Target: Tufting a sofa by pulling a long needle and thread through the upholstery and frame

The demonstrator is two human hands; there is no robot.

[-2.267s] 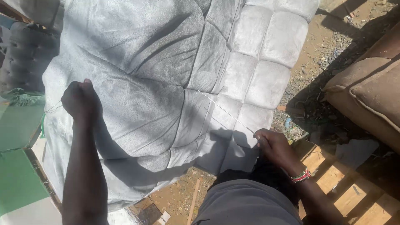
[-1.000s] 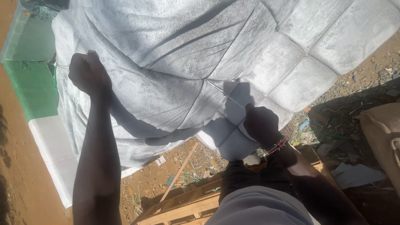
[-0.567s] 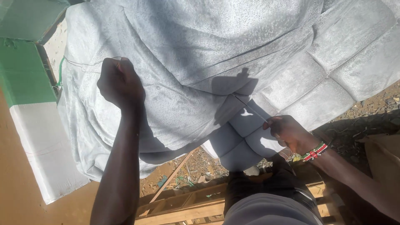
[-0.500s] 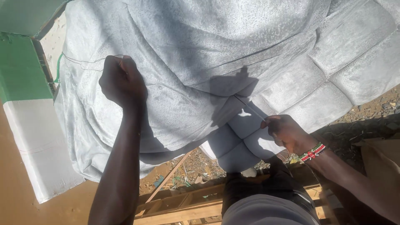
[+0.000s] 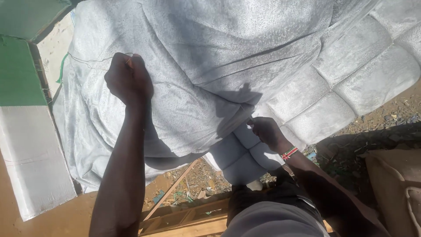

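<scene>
Your left hand (image 5: 128, 79) is clenched in a fist high on the grey speckled fabric cover (image 5: 210, 57), and a thin thread (image 5: 90, 61) runs out from that fist toward the cover's edge beside the green and white panel (image 5: 24, 109). Your right hand (image 5: 267, 133) sits lower, fingers pinched narrow at a fold where the loose cover meets the tufted cushion (image 5: 333, 92). The cushion's padded squares spread away beyond your right hand; the slack cover bunches between your two hands.

It looks like hand stitching or drawing a seam tight. To do it well, keep the thread taut and in line with the seam, pull with the left fist steadily rather than in jerks, and let the right pinch hold the fold flat so the fabric does not pucker.

What your right fingers actually hold is hard to make out: a needle may be there, but shadow covers it. The thread's path across the fabric fades out in the glare. Below your hands, a wooden frame (image 5: 188, 217) is partly hidden by your body, and a brown cushion (image 5: 397, 184) is cut off at the edge.
</scene>
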